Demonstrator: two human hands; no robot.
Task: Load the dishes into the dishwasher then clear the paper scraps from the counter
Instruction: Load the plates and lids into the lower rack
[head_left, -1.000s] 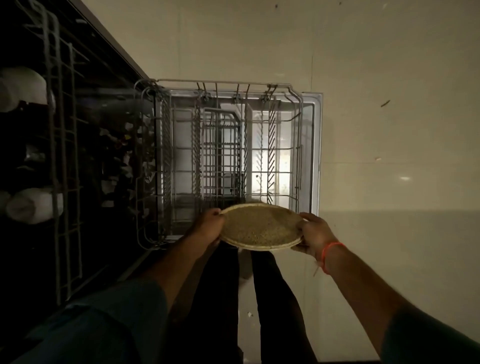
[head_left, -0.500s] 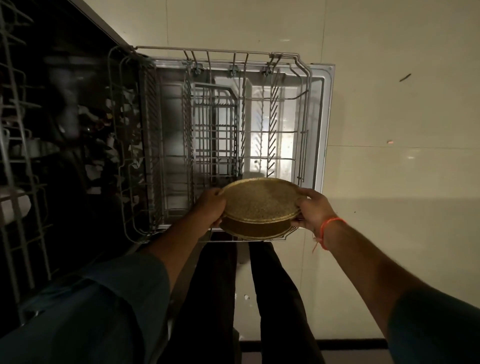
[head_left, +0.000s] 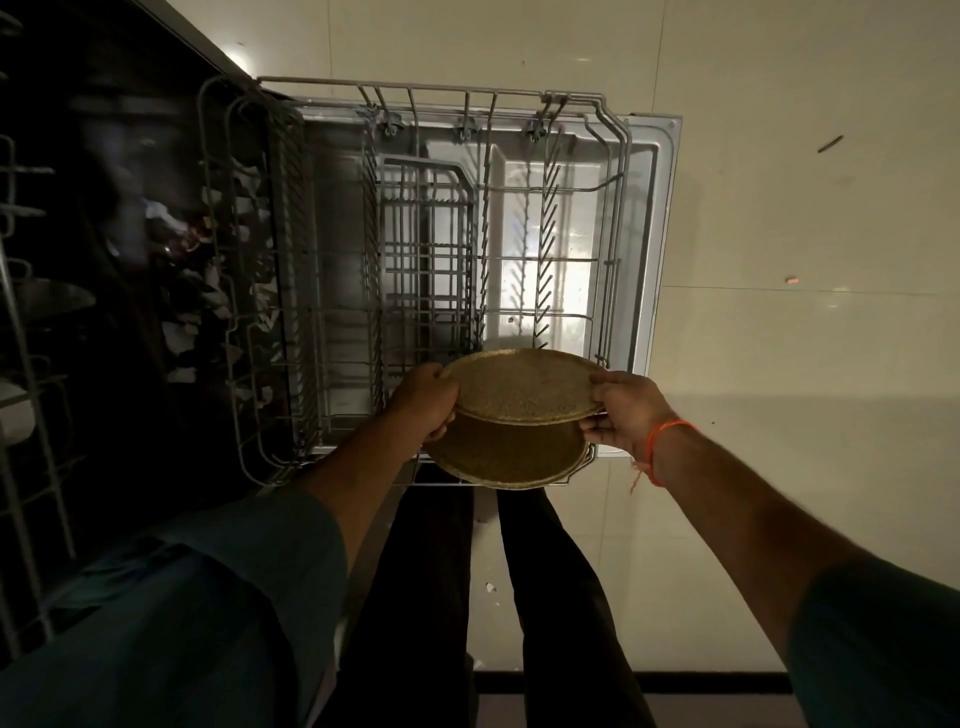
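Two speckled golden plates hang over the near edge of the pulled-out lower rack (head_left: 415, 291) of the dishwasher, one above the other and fanned apart. The upper plate (head_left: 522, 385) sits toward twelve o'clock; the lower plate (head_left: 506, 454) peeks out beneath it toward six o'clock.

The left hand (head_left: 426, 402) curls round the plates' rim at nine o'clock, and the right hand (head_left: 626, 413), with an orange thread at its wrist, pinches the upper plate's rim at three o'clock. Which hand bears the lower plate I cannot tell for certain; the left seems to reach both.

Both plates lie nearly flat, faces up. The upright tine rows (head_left: 543, 249) stand just beyond them at twelve to one o'clock, running away from the person. So a plate would probably have to tip onto its edge, with the rim lined up to a gap between tines, before going down. The right hand is the nearer to those tines.

The rack looks bare of dishes. Pale paper scraps (head_left: 218, 291) show in the dark at nine o'clock.
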